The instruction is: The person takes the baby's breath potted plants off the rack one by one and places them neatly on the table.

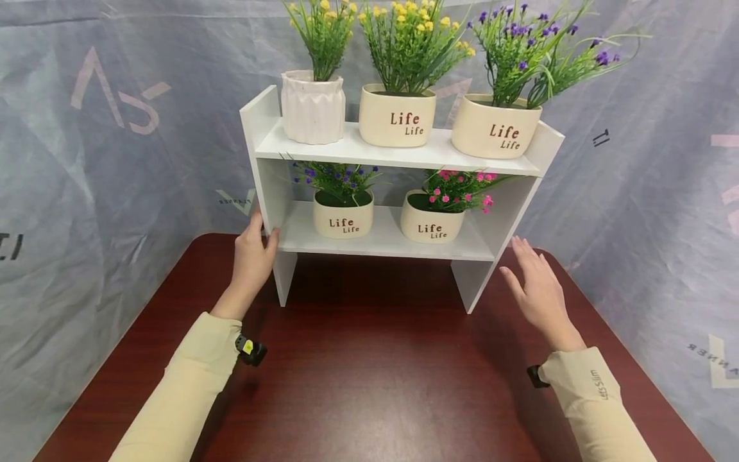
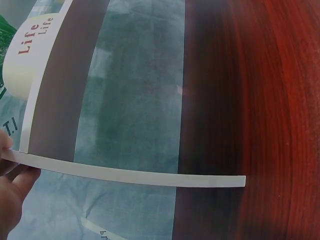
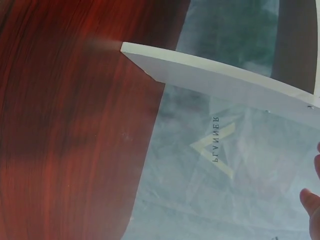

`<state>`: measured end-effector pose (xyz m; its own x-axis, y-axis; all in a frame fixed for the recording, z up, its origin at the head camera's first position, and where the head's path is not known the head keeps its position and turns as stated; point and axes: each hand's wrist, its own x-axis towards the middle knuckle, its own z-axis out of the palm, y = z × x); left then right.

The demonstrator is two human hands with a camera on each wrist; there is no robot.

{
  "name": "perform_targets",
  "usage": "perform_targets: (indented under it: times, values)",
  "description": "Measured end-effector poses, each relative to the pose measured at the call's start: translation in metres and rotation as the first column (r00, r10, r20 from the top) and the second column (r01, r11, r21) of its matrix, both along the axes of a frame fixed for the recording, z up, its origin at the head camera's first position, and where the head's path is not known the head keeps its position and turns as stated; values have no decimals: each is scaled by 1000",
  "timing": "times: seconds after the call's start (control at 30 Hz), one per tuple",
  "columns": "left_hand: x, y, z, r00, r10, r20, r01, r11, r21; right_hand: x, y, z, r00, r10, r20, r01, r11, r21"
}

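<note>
A white two-tier shelf (image 1: 381, 250) stands on the dark red table with potted artificial flowers on both levels. My left hand (image 1: 252, 252) grips its left side panel (image 2: 125, 175), the thumb on one face and fingers on the other. Beside the right side panel (image 3: 210, 75) is my right hand (image 1: 537, 289), fingers extended and holding nothing; the right wrist view shows a gap between them. The top level bears a white fluted pot (image 1: 313, 109) and two cream pots (image 1: 397, 119) marked "Life". Below are a purple-flowered pot (image 1: 343, 215) and a pink-flowered pot (image 1: 433, 218).
The glossy table (image 1: 369, 385) extends in front of the shelf toward me. Grey printed cloth (image 1: 144, 160) hangs behind the table and at both sides. A small dark device (image 1: 251, 351) is strapped at my left wrist, another (image 1: 537, 376) at my right.
</note>
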<state>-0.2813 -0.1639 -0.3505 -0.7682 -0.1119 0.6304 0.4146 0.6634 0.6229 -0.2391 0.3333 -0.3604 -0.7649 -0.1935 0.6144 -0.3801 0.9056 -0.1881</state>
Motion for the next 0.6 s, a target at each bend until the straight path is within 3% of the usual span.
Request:
perform_targets:
  times: [0.37,0.47,0.6]
  values:
    - [1,0,0,1000,-4,-13,4,1000,6,6,-11,11,996,-53,-76,40,985,-167]
    - [1,0,0,1000,-1,-13,2,1000,3,5,-16,14,985,-48,-163,13,978,-207]
    - [1,0,0,1000,-3,-18,3,1000,3,4,-23,20,955,-16,-295,-62,965,-254]
